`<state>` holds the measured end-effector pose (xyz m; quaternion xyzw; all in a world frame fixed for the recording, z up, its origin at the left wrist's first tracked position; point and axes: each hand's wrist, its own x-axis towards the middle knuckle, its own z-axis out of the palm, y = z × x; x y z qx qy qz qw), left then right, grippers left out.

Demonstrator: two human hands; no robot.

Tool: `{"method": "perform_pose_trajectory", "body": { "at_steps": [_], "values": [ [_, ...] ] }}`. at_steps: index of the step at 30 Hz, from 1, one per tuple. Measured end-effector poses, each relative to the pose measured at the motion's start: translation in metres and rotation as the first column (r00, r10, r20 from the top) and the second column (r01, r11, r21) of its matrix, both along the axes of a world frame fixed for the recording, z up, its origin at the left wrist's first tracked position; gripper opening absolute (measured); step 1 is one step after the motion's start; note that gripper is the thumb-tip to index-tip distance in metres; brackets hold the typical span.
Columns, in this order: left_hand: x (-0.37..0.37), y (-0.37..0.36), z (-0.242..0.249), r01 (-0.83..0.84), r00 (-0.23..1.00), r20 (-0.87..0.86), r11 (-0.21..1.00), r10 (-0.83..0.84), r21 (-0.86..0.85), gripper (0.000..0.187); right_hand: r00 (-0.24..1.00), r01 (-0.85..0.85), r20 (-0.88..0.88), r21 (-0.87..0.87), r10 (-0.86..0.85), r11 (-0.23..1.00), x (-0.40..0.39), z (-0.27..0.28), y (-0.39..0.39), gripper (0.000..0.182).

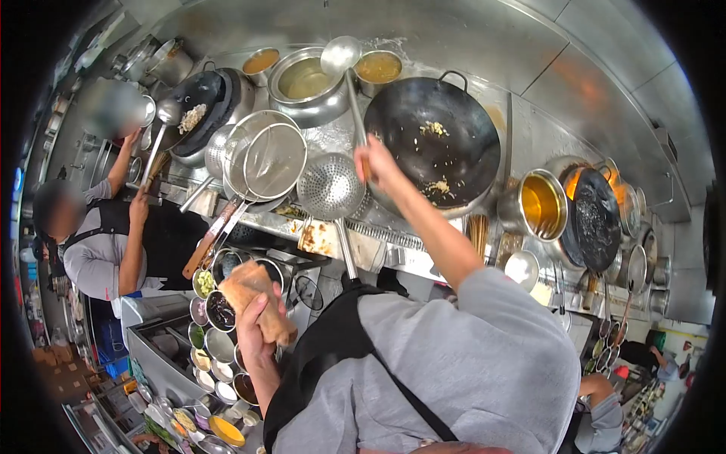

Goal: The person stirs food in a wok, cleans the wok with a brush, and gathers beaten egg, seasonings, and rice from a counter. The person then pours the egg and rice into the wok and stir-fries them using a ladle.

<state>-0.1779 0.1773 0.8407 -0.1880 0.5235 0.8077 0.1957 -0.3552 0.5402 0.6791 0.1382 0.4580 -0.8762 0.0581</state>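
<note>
My right hand [380,164] is closed round the handle of a long ladle [358,106]. The ladle's bowl is up over the rim of a steel pot [308,112] of cloudy liquid. Right of that hand is a large black wok [397,106] with pale chopped bits in it. My left hand [259,327], low in front of my body, grips a folded brown cloth [257,296]. Small seasoning bowls [221,344] stand in rows beside and beneath it. A perforated skimmer [330,185] lies between my hands and the wok, its handle toward me.
Wire strainers [274,160] rest left of the skimmer. Two small pots of orange-brown liquid flank the big pot, one being a sauce pot [378,68]. A pot of amber oil [543,204] stands right, near another wok [595,219]. A co-worker [106,250] cooks at the left wok.
</note>
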Motion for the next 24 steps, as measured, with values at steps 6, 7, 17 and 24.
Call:
{"method": "perform_pose_trajectory", "body": {
  "at_steps": [6, 7, 17, 24],
  "values": [
    [-0.044, 0.023, 0.004, 0.395, 0.912, -0.112, 0.918, -0.395, -0.021, 0.052, 0.995, 0.054, -0.022, 0.933, -0.093, 0.356, 0.222, -0.085, -0.084, 0.027],
    [-0.05, 0.029, -0.002, 0.442, 0.892, -0.104, 0.897, -0.44, -0.005, 0.052, 0.992, -0.024, 0.064, 0.944, -0.11, 0.328, 0.241, -0.088, -0.085, 0.028],
    [-0.011, 0.106, -0.025, 0.741, 0.606, -0.09, 0.602, -0.79, -0.298, 0.064, 0.965, -0.189, 0.234, 0.934, -0.121, 0.302, 0.312, -0.138, -0.072, 0.029],
    [0.011, 0.121, -0.02, 0.543, 0.778, -0.139, 0.767, -0.612, -0.342, 0.062, 0.688, -0.377, 0.138, 0.907, -0.712, -0.189, 0.376, -0.119, 0.072, 0.058]
  ]
}}
